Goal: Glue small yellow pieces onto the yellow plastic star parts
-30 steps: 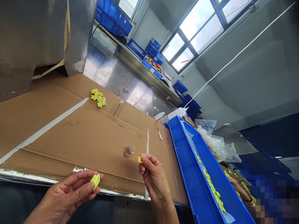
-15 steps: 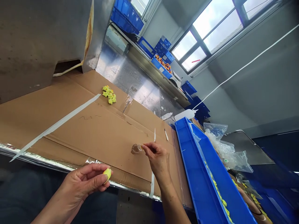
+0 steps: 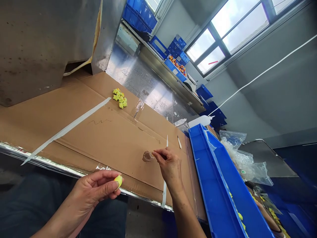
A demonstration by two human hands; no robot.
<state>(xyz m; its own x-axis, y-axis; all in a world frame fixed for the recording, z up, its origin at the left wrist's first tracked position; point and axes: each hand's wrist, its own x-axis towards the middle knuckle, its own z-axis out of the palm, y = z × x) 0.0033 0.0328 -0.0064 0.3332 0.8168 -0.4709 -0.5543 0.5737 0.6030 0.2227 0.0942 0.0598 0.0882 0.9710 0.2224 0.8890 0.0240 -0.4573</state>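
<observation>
A small yellow piece sits pinched between thumb and forefinger of the left hand, held just off the near edge of the surface. The right hand reaches over the cardboard sheet, its fingertips pressed together at the rim of a small clear cup; whether they grip anything cannot be told. Farther back on the cardboard lies a pile of yellow pieces, well apart from both hands. A long blue tray runs along the right side, with a white squeeze bottle at its far end and clear plastic bags beside it
</observation>
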